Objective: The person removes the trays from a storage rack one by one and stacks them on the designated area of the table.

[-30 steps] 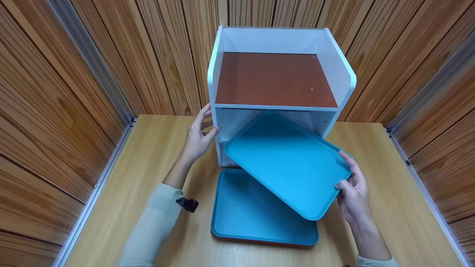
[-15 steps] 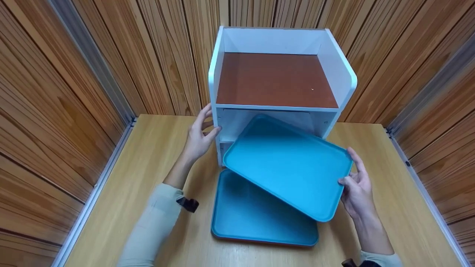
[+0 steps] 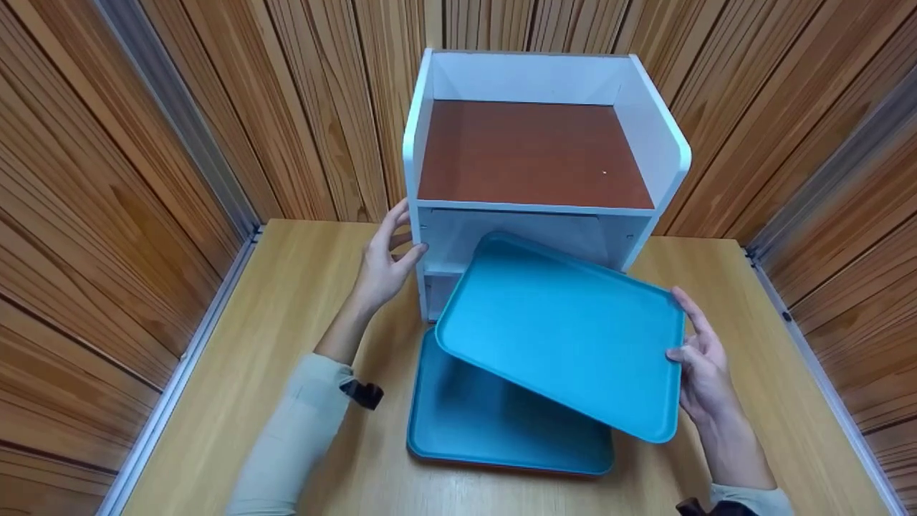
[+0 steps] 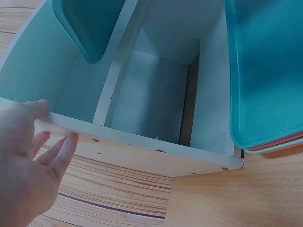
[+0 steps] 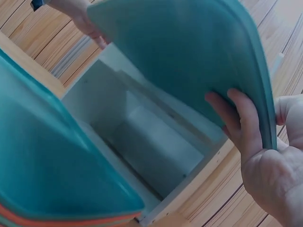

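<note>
Right hand (image 3: 706,376) grips the raised tray (image 3: 566,333), smooth teal plastic with rounded corners, tilted before the white shelf unit (image 3: 544,129). Left hand (image 3: 383,261), fingers straight, rests on the unit's left front edge.

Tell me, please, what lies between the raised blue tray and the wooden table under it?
In the head view, a second blue tray lies flat on the table, below the raised tray that the right hand holds by its edge.
</note>
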{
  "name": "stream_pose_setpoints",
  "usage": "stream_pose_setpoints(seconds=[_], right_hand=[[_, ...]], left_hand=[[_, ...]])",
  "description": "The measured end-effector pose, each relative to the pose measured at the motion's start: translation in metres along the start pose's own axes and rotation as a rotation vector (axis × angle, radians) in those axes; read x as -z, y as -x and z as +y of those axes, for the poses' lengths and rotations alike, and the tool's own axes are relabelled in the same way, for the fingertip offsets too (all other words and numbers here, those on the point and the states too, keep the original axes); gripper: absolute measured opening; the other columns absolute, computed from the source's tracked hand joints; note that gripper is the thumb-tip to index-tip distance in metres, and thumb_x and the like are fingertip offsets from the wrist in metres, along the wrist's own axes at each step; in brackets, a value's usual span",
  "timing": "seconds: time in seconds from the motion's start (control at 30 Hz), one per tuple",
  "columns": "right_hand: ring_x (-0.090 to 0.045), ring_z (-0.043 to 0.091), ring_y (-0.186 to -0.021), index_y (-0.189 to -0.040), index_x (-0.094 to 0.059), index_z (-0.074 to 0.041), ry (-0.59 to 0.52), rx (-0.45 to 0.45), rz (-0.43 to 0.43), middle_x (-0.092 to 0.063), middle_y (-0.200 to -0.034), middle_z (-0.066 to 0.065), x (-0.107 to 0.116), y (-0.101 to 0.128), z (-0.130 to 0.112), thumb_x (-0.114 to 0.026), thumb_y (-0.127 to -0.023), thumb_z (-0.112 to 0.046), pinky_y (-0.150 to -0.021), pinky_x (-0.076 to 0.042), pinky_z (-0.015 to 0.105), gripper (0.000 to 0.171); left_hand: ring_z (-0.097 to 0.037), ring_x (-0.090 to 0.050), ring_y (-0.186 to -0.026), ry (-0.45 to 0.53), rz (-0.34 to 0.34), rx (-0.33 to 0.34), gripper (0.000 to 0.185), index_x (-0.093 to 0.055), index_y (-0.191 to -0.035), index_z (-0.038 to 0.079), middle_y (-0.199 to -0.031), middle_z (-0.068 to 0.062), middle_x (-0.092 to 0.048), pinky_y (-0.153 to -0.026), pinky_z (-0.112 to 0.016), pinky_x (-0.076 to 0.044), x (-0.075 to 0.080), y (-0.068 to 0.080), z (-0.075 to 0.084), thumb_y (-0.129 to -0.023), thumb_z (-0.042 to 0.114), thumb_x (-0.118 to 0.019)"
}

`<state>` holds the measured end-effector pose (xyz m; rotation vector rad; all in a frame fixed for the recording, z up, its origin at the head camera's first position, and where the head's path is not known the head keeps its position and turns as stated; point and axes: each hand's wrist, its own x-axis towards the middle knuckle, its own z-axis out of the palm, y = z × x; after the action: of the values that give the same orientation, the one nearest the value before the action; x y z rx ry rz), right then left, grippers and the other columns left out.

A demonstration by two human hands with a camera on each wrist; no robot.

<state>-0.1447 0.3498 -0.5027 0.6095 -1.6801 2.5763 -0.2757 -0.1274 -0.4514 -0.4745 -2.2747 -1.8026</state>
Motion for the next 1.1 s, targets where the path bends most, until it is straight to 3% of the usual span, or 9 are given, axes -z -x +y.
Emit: stream_pose_setpoints(seconds=[0.17,0.47,0.9,1.1], right_hand=[[-0.068,0.016,-0.149,-0.177,-0.033,-0.027,-0.037,-0.032,-0.074,-0.046,-0.173,-0.008,0.012,0.004,0.007,-0.025,-0.109,0.013,-0.112,-0.065,0.038,0.079],[-0.062,0.016,-0.156,-0.179,-0.026,-0.027,-0.111,-0.077,-0.213,-0.041,-0.177,-0.008,0.021,0.003,0.02,-0.023,-0.109,0.012,-0.119,-0.061,0.038,0.08],[-0.057,0.009,-0.156,-0.178,-0.028,-0.033,-0.049,-0.174,-0.25,-0.036,-0.177,-0.014,0.012,0.004,0.035,-0.027,-0.108,0.011,-0.123,-0.058,0.034,0.083],[-0.058,0.008,-0.154,-0.175,-0.032,-0.041,0.04,-0.264,-0.182,-0.036,-0.175,-0.016,0.007,0.007,0.04,-0.034,-0.106,0.01,-0.122,-0.059,0.035,0.086]], left_hand=[[-0.048,-0.064,-0.151,0.012,-0.007,0.006,0.075,-0.033,-0.177,0.015,-0.17,-0.025,-0.05,-0.117,-0.062,-0.061,0.001,0.001,0.001,-0.111,0.007,-0.068],[-0.047,-0.064,-0.151,0.016,-0.006,0.008,0.075,-0.034,-0.177,0.016,-0.171,-0.023,-0.05,-0.117,-0.061,-0.061,0.001,0.0,0.001,-0.111,0.006,-0.068],[-0.046,-0.065,-0.15,0.003,-0.013,0.008,0.076,-0.034,-0.177,0.014,-0.17,-0.024,-0.051,-0.116,-0.062,-0.062,0.003,0.001,0.002,-0.11,0.005,-0.069],[-0.048,-0.065,-0.15,-0.001,-0.014,0.003,0.077,-0.033,-0.177,0.013,-0.17,-0.025,-0.051,-0.116,-0.063,-0.061,0.003,0.0,0.001,-0.11,0.004,-0.069]])
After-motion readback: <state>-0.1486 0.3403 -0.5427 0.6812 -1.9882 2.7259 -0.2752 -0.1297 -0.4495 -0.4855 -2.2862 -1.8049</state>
